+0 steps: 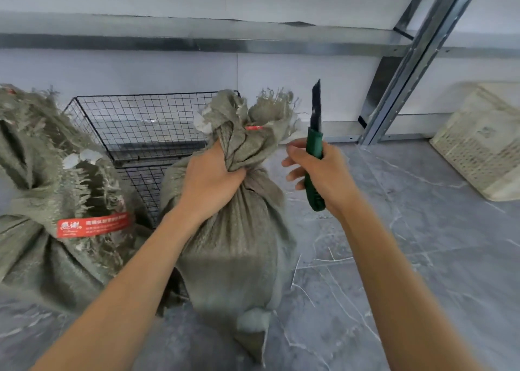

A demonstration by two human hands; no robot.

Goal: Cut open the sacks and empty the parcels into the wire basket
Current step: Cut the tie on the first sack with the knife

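A grey-green woven sack (239,246) stands upright on the floor in the middle, its neck tied with a red band (254,128). My left hand (211,179) grips the bunched neck just below that tie. My right hand (323,170) holds a green-handled utility knife (314,145) to the right of the neck, blade extended and pointing up, apart from the fabric. A second sack (56,196) with a red printed tape stands at the left. The black wire basket (135,123) sits behind both sacks against the wall; no parcels show in it.
A metal shelf frame (416,58) runs along the wall and slants down at the right. A pale woven plastic crate (484,142) lies at the far right. Grey marble-patterned floor (394,244) stretches to the right of the sack.
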